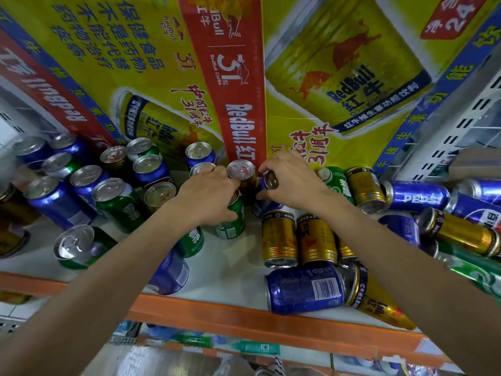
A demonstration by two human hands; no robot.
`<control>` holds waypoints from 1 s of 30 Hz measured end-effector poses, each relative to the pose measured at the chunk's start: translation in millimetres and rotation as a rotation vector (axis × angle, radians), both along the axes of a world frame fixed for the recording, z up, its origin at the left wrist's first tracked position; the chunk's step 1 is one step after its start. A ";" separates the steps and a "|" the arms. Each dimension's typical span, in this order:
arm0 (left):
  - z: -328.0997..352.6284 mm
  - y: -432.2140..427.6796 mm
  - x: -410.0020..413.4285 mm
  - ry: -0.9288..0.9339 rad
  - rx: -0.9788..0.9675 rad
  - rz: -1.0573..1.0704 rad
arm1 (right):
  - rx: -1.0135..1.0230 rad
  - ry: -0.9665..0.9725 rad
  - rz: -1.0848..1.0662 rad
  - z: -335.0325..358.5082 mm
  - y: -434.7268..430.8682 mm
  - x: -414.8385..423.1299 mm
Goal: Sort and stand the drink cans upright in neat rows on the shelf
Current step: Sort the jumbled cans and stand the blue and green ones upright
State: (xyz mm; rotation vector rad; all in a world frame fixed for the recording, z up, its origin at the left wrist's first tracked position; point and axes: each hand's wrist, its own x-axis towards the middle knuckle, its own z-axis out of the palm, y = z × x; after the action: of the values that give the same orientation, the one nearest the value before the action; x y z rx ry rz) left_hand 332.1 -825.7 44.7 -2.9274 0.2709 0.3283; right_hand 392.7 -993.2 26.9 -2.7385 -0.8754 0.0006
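Landmark: upright gold Red Bull can point(242, 170).
Right hand point(290, 180): clasps blue Pepsi can point(264, 204) just right of it, axis near vertical, lid up.
Left hand point(208, 194): grips green can point(230, 226) just left-front.
Next: probably seat the blue can alongside.

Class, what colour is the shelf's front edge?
The shelf's front edge is orange, seen best in the head view.

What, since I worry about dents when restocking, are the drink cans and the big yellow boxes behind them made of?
The drink cans look like metal, probably aluminium: bare silvery lids with pull tabs, glossy printed sides catching glare. The yellow boxes look like printed cardboard: flat panels meeting at a folded corner, duller sheen.
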 end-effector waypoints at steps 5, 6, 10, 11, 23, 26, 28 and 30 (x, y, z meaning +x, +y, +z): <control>1.7 4.0 2.9 0.038 -0.056 0.006 | 0.171 0.149 0.058 -1.4 0.2 5.9; 1.9 4.6 4.1 0.043 -0.050 0.001 | 0.172 0.164 0.067 -1.9 -3.8 6.7; 7.5 2.3 10.1 0.052 -0.019 -0.038 | 0.207 0.255 0.067 -2.4 -25.7 6.2; 11.2 -0.5 11.8 0.032 -0.048 -0.023 | 0.203 0.261 0.043 -2.1 -32.6 8.2; 20.7 -97.1 77.9 -0.031 -0.137 -0.242 | -0.304 0.285 -0.178 -14.7 -122.2 26.1; 1.6 -118.6 96.5 0.067 -0.029 -0.270 | -0.260 0.313 -0.215 -18.8 -130.6 27.7; -11.4 -127.4 105.6 0.089 0.063 -0.261 | -0.255 0.318 -0.233 -18.2 -132.1 27.8; -21.7 -132.3 111.9 0.097 0.111 -0.227 | -0.284 0.308 -0.236 -18.1 -129.5 27.2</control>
State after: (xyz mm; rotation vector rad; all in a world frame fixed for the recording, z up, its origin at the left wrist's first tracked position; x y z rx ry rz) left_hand 444.0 -958.0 23.0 -2.7408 0.5737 0.4361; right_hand 420.0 -1122.6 8.7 -2.9702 -0.4975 0.5237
